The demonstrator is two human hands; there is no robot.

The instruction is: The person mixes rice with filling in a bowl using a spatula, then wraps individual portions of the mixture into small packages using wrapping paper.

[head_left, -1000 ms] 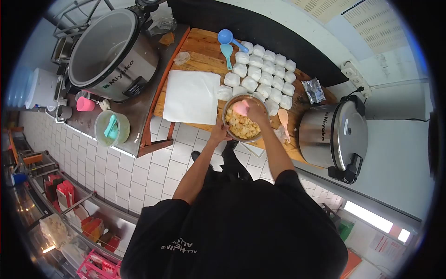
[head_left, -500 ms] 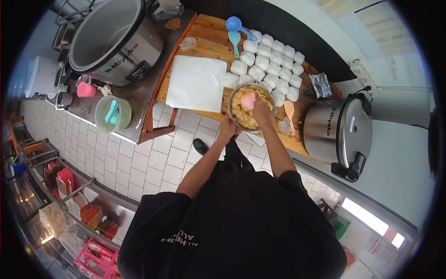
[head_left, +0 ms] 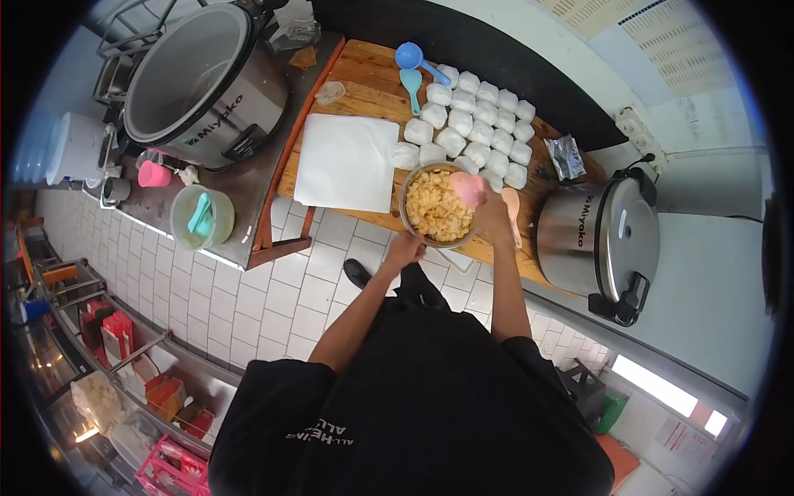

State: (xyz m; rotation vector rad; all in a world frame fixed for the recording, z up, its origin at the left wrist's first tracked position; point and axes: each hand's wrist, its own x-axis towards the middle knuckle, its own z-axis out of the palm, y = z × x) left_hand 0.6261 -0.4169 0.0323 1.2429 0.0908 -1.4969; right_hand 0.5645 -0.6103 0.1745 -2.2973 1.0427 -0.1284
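A round metal bowl [head_left: 402,208] of yellowish-orange rice [head_left: 434,211] is at the front edge of the wooden table. My left hand [head_left: 404,250] is closed on the bowl's near rim. My right hand [head_left: 494,219] grips a pink rice scoop [head_left: 469,189] at the bowl's right side; its handle is mostly hidden by my fingers. Behind the bowl sit rows of several white wrapped parcels [head_left: 460,121]. To the left lies a stack of white paper sheets [head_left: 346,162]. A peach spoon [head_left: 512,211] rests just right of my right hand.
A blue scoop [head_left: 409,56] and a teal spoon [head_left: 412,86] lie at the back of the table [head_left: 364,70]. On the right stands a lidded Miyako cooker [head_left: 571,227]. At left are an open Miyako cooker [head_left: 240,116] and a tub [head_left: 217,231] holding a teal utensil.
My right hand and the pink scoop have moved right, from over the middle of the rice to the bowl's right side. My left hand stays at the bowl's rim.
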